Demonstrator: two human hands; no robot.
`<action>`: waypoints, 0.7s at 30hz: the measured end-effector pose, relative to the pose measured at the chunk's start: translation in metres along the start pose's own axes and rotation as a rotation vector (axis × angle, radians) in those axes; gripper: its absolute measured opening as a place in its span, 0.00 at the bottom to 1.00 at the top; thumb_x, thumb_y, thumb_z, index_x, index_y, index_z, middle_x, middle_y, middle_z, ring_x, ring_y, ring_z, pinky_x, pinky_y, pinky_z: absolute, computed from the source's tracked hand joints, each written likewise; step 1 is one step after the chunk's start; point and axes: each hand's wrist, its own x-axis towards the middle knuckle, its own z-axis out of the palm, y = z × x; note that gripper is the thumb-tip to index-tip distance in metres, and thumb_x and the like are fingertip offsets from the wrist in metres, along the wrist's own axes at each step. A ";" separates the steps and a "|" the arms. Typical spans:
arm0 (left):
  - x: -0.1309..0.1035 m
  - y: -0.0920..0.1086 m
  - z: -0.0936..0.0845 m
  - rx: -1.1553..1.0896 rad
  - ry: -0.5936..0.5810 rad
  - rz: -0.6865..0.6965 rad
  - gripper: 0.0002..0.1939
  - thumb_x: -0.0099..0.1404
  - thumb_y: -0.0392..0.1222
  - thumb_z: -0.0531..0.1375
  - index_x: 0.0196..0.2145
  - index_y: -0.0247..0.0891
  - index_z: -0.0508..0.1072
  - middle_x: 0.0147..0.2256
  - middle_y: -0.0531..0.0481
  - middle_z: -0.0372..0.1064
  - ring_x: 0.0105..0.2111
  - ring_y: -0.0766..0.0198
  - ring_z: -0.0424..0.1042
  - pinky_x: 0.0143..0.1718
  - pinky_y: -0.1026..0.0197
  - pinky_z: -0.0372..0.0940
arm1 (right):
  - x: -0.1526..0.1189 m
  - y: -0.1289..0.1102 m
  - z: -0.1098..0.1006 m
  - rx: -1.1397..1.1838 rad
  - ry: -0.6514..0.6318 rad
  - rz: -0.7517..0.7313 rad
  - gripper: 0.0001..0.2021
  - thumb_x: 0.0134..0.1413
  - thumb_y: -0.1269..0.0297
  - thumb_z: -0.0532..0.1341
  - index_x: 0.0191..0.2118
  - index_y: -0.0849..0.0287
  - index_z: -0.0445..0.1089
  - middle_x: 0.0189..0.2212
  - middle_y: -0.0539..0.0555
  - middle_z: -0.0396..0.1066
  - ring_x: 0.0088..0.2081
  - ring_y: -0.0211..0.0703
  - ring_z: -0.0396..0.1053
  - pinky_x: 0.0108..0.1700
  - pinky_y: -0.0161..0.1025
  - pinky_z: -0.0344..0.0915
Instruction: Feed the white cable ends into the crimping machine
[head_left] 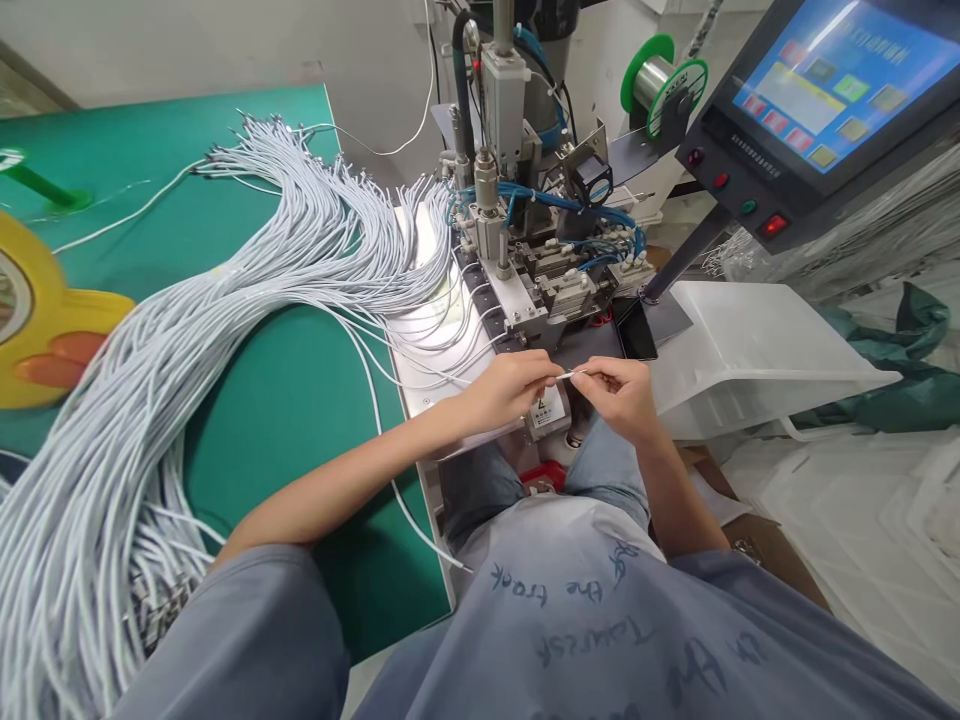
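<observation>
My left hand (pixel 523 384) is closed on a white cable (pixel 564 376), whose end sticks out between my two hands. Opposite it, the fingers of my right hand (pixel 619 392) pinch the tip of the same cable; what exactly lies under those fingertips is too small to make out. Both hands are just in front of a bench machine (pixel 517 260) with metal cylinders and blue air tubes. Several white cables run into the machine's left side from a large bundle of white cables (pixel 247 270).
The bundle lies across a green table mat (pixel 300 400). A yellow duck-shaped object (pixel 45 310) stands at left. A solder wire spool (pixel 660 85) and a touch screen (pixel 847 80) are at upper right. Below the screen sits a translucent plastic bin (pixel 772 340).
</observation>
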 end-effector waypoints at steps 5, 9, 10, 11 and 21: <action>0.000 0.001 0.004 0.019 0.049 0.016 0.12 0.66 0.34 0.48 0.35 0.34 0.72 0.26 0.49 0.65 0.26 0.69 0.65 0.28 0.68 0.59 | -0.003 0.001 0.014 0.085 0.118 0.086 0.11 0.47 0.59 0.61 0.21 0.60 0.70 0.15 0.45 0.54 0.19 0.31 0.50 0.21 0.34 0.52; -0.001 0.001 0.007 0.043 0.077 0.031 0.12 0.67 0.36 0.49 0.34 0.34 0.72 0.26 0.49 0.65 0.27 0.69 0.66 0.28 0.68 0.59 | -0.009 0.001 0.029 0.151 0.247 0.097 0.11 0.50 0.59 0.60 0.23 0.59 0.71 0.18 0.48 0.61 0.22 0.35 0.57 0.24 0.35 0.56; -0.001 0.000 0.007 0.051 0.081 0.037 0.12 0.67 0.36 0.49 0.35 0.34 0.72 0.26 0.49 0.65 0.27 0.69 0.65 0.28 0.68 0.59 | -0.009 0.000 0.029 0.144 0.258 0.095 0.11 0.50 0.58 0.60 0.24 0.59 0.72 0.18 0.49 0.61 0.22 0.35 0.58 0.24 0.35 0.56; -0.001 0.000 0.006 0.061 0.080 0.041 0.12 0.67 0.36 0.49 0.35 0.34 0.72 0.26 0.49 0.65 0.27 0.69 0.65 0.28 0.68 0.59 | -0.008 0.000 0.027 0.129 0.249 0.097 0.11 0.50 0.58 0.60 0.24 0.59 0.72 0.18 0.49 0.61 0.22 0.35 0.57 0.24 0.35 0.56; -0.002 0.001 0.008 0.109 0.132 0.054 0.10 0.66 0.33 0.50 0.33 0.33 0.71 0.25 0.51 0.63 0.25 0.70 0.63 0.26 0.69 0.57 | 0.001 0.001 0.017 0.110 0.105 0.073 0.11 0.50 0.59 0.60 0.23 0.60 0.72 0.18 0.48 0.61 0.21 0.34 0.56 0.24 0.35 0.55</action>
